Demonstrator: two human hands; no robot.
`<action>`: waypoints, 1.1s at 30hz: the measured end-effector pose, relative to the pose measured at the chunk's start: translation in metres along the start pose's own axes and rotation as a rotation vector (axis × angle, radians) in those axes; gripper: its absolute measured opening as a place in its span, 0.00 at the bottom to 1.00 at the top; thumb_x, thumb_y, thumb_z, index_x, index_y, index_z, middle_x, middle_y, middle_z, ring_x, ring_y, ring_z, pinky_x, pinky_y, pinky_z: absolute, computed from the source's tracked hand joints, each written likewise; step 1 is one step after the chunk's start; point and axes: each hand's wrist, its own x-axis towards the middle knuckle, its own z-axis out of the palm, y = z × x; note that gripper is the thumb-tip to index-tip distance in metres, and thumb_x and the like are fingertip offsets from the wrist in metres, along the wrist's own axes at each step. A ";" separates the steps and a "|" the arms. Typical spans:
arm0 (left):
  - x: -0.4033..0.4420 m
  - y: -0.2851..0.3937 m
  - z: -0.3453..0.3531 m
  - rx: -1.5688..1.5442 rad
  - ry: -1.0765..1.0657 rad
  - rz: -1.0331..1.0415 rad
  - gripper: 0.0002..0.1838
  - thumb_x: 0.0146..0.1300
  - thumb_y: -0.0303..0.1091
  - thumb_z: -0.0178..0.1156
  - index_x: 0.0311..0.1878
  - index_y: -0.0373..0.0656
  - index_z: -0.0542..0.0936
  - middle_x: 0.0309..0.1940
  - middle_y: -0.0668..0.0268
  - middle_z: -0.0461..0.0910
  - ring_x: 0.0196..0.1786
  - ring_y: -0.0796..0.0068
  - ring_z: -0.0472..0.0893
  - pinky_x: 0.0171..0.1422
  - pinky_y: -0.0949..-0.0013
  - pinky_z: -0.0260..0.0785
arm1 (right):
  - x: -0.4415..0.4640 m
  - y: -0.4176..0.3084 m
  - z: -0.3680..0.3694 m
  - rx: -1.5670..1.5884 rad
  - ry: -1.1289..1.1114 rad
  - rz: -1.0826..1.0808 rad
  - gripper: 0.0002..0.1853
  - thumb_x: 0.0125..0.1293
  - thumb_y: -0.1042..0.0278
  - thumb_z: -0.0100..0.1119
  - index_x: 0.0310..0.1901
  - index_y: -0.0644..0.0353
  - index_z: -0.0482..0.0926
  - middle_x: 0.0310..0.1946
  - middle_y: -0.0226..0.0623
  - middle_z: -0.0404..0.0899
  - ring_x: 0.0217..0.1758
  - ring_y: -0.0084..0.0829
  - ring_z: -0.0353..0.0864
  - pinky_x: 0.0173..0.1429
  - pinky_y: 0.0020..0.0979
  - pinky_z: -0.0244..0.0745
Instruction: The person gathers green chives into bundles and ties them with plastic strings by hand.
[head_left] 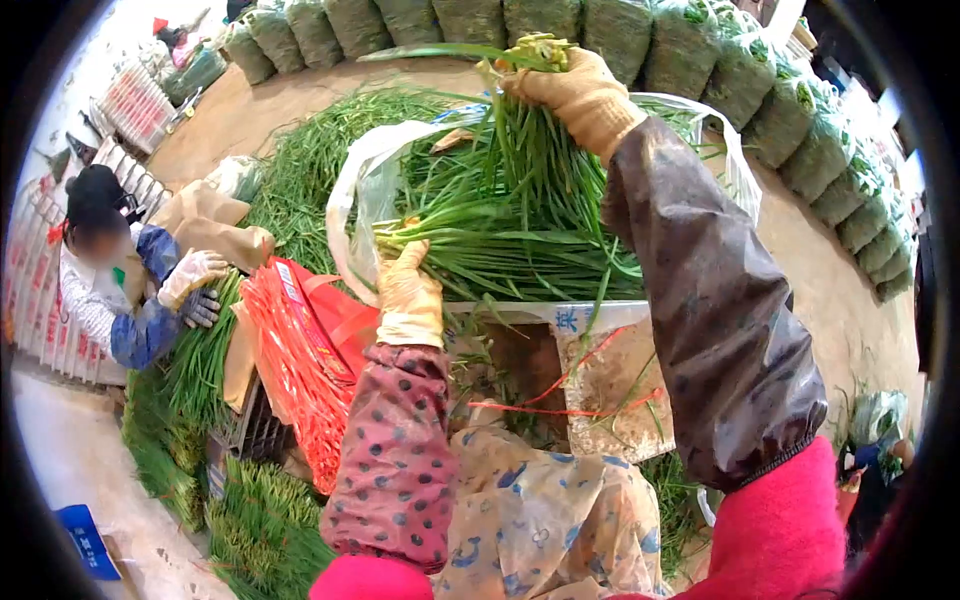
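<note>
From here, the right hand (575,95) grips a raised green bunch (530,160), the left hand (410,300) a lower green bunch (470,248) at the mouth of the white plastic bag (345,205); gentle firmness should prevent bruising.

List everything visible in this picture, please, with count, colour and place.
Raised bunch: one, green, upper centre
Lower bunch: one, green, centre
Loose heap: one, green, upper left of centre
Plastic: count unclear, whitish, around centre
Filled sacks: many, green, far side and right
Piled bunches: many, green, lower left
Strip bundle: one, red, left of centre
Panel: one, soiled white, lower centre
Stacks: several, red and white, far left
Box-like object: one, blue, lower left
Co-worker: one, blue-sleeved, left
Apron: one, patterned beige, lower centre
Sleeves: two, dotted maroon and dark brown, left and right
Left grip: one, yellow-gloved, on lower bunch
Right grip: one, tan-gloved, on raised bunch
</note>
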 end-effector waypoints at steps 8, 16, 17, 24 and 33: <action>-0.080 0.036 0.061 1.533 0.037 1.112 0.48 0.45 0.18 0.53 0.73 0.30 0.45 0.71 0.41 0.51 0.75 0.43 0.50 0.79 0.50 0.36 | -0.006 -0.003 -0.001 -0.142 -0.123 0.005 0.17 0.56 0.69 0.71 0.48 0.60 0.81 0.38 0.27 0.83 0.36 0.17 0.78 0.43 0.24 0.76; -0.032 -0.010 0.093 1.629 -0.297 0.692 0.37 0.49 0.19 0.48 0.68 0.28 0.58 0.68 0.39 0.58 0.72 0.45 0.56 0.78 0.55 0.42 | -0.037 -0.018 0.035 -0.728 -0.361 -0.250 0.46 0.39 0.53 0.78 0.62 0.62 0.69 0.47 0.46 0.82 0.52 0.38 0.81 0.58 0.33 0.74; -0.030 -0.010 0.092 1.674 -0.339 0.756 0.32 0.51 0.22 0.51 0.64 0.29 0.63 0.65 0.41 0.63 0.71 0.47 0.60 0.77 0.54 0.45 | -0.037 -0.026 0.033 -0.737 -0.433 -0.184 0.49 0.36 0.48 0.77 0.63 0.61 0.68 0.48 0.49 0.81 0.53 0.43 0.80 0.58 0.35 0.74; 0.020 -0.086 0.022 1.249 -0.317 0.821 0.30 0.55 0.26 0.53 0.65 0.42 0.66 0.62 0.58 0.70 0.66 0.55 0.67 0.75 0.53 0.50 | -0.038 -0.015 0.048 -0.614 -0.141 -0.042 0.21 0.46 0.63 0.68 0.47 0.49 0.81 0.38 0.39 0.84 0.42 0.37 0.84 0.49 0.33 0.78; 0.005 -0.075 0.036 1.977 -0.293 0.803 0.22 0.62 0.33 0.52 0.61 0.51 0.72 0.59 0.61 0.73 0.65 0.60 0.68 0.69 0.49 0.55 | -0.032 -0.137 -0.080 -0.180 0.283 -0.205 0.10 0.70 0.61 0.56 0.30 0.54 0.77 0.24 0.29 0.74 0.26 0.25 0.74 0.29 0.27 0.75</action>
